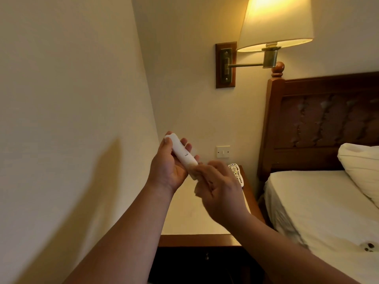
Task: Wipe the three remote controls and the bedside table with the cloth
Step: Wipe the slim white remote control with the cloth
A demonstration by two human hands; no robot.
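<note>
My left hand grips a white remote control, held up over the bedside table with its plain back facing me. My right hand is blurred. Its curled fingers are at the remote's lower end, and a pale scrap that looks like the cloth shows under them. A second white remote with several buttons lies at the table's far right corner, partly hidden by my right hand. I see no third remote.
A wall runs close along the left. A lit wall lamp hangs above the table, with a light switch below it. The bed, with a pillow and a wooden headboard, stands right of the table. The table has a drawer knob.
</note>
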